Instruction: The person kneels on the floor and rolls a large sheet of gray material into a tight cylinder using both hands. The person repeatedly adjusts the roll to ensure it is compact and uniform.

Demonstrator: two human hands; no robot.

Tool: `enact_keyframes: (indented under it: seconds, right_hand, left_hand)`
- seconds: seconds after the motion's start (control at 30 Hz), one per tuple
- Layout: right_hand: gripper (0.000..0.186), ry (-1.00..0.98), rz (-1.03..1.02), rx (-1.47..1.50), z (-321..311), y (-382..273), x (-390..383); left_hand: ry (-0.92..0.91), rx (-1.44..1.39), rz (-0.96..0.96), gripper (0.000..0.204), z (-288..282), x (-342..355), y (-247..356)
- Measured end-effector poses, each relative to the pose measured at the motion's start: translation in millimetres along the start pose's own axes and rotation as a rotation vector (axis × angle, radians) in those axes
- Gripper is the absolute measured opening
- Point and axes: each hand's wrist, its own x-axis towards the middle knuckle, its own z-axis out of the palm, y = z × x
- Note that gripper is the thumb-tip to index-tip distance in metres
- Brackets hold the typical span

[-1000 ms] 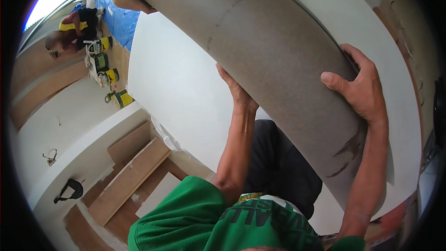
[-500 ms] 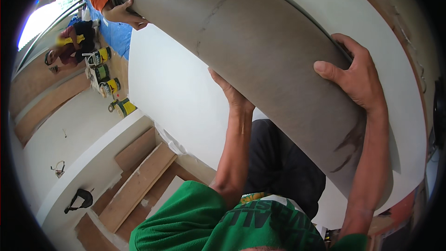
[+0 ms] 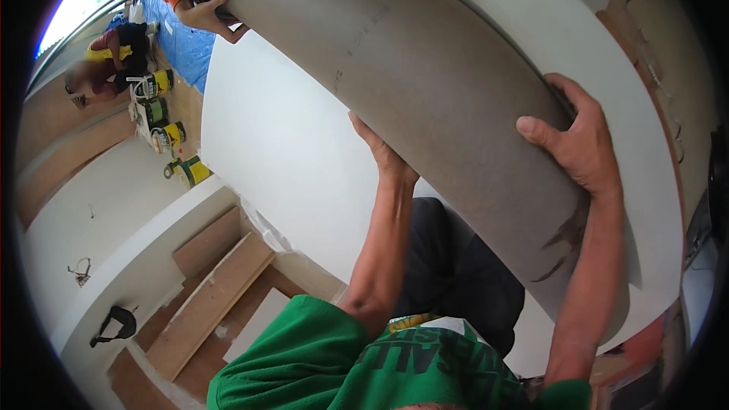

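A large roll of brown sheet material (image 3: pixel 433 68), scuffed with dark streaks near its closer end, slants across the view above a white surface. My left hand (image 3: pixel 387 153) supports its lower left edge; the thumb shows and the other fingers are hidden beneath. On the right, my right hand (image 3: pixel 581 140) grips the roll, its thumb pressed on top and its fingers curled over the far edge. At the far left end, a co-worker's hand (image 3: pixel 209 15), below an orange sleeve, also holds the roll.
The broad white sheet (image 3: pixel 281 159) lies under the roll. Several yellow and green cans (image 3: pixel 168 137) stand at left, near another person (image 3: pixel 114 57) and a blue tarp (image 3: pixel 182 45). At lower left are a white ledge (image 3: pixel 137 250), wooden boards (image 3: pixel 209 304) and a black strap-like item (image 3: pixel 114 325).
The surroundings have shifted slightly left in the view. Marks on the roll's far part sit a little farther right, and my right hand is slightly lower. All three hands keep their hold.
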Motion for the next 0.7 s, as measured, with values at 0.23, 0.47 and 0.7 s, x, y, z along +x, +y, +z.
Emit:
enact_keyframes:
  seconds: [0.23,0.47,0.7]
  right_hand:
    - [0.1,0.013,-0.028,-0.072,2,-5,-8]
    - [0.101,0.01,0.014,-0.096,-7,-5,-18]
    - [0.103,0.032,0.022,-0.152,-47,27,-78]
  left_hand:
    - [-0.018,-0.14,-0.093,0.089,-1,-1,-4]
    - [-0.11,-0.274,-0.153,0.091,-4,-7,-20]
    - [-0.166,-0.305,-0.16,0.094,1,-73,-66]
